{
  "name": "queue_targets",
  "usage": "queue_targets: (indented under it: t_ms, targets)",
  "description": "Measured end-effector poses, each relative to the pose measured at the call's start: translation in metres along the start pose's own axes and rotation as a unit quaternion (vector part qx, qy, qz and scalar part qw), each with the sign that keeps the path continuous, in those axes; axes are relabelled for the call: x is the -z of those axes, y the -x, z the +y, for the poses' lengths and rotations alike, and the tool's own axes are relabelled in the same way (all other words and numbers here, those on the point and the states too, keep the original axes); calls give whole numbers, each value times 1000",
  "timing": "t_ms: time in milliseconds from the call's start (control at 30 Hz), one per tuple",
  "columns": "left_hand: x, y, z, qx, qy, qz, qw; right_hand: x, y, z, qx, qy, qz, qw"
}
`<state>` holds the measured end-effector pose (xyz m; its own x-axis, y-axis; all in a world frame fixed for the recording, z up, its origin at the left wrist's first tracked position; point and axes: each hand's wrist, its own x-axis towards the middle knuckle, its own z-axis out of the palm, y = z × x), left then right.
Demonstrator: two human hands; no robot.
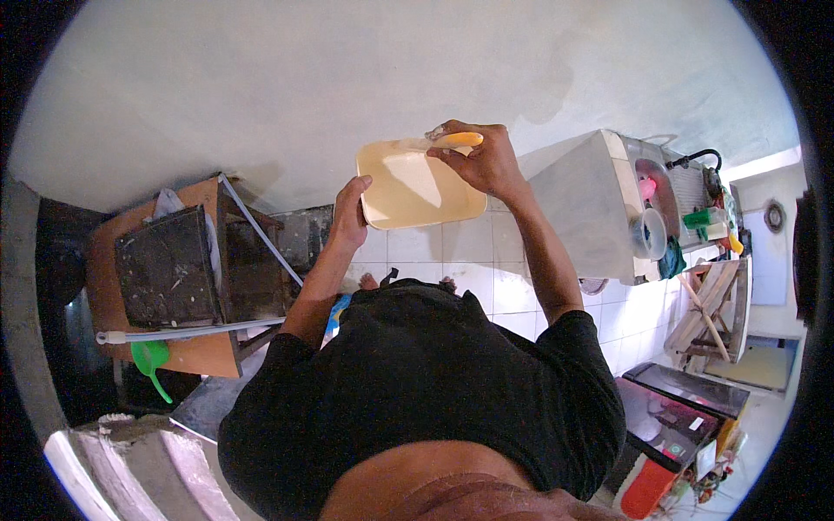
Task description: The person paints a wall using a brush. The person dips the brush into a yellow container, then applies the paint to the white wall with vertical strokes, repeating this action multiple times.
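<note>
A cream-yellow rectangular tub [417,213] is held up in front of the wall. My left hand [351,211] grips it by its left side, thumb over the rim. In my right hand [482,163] is a putty knife [460,139], its orange-yellow handle pointing right. The blade lies along the tub's far rim and is hard to make out against it. Whitish smears show on the right fingers. Light and shadow fall across the inside of the tub, so I cannot tell how much is in it.
Ahead rises a pale wall [347,78] with greyish patches. To the right stands a counter with a sink [656,187] and a clear bowl [648,234]. On the left are a dark-topped wooden table [169,269], a long pale pole [261,234] and a green dipper [149,354]. White tiles [417,246] cover the floor.
</note>
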<state>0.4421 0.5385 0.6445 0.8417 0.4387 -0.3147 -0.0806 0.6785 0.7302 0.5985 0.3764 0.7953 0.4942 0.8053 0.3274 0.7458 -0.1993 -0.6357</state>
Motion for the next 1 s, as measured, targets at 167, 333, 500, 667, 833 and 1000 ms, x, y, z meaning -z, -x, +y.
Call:
queue_targets:
  t_ms: [167,333,500,667,833,1000]
  targets:
    - [-12,6,5,-6,21,-6,1000,11,7,-2,-5,61,11,998]
    - [3,-2,-2,-21,9,18,1000,24,23,-3,38,69,144,986]
    - [1,-3,-3,-33,-5,20,999,24,36,3,-39,50,134,989]
    - [-1,-3,-2,-17,7,21,1000,19,40,13,-152,156,91,972]
    - [2,-5,-9,-29,4,38,999,32,44,-8,-117,176,170,963]
    - [3,-9,-11,-7,-10,50,999,29,44,-11,-33,102,105,989]
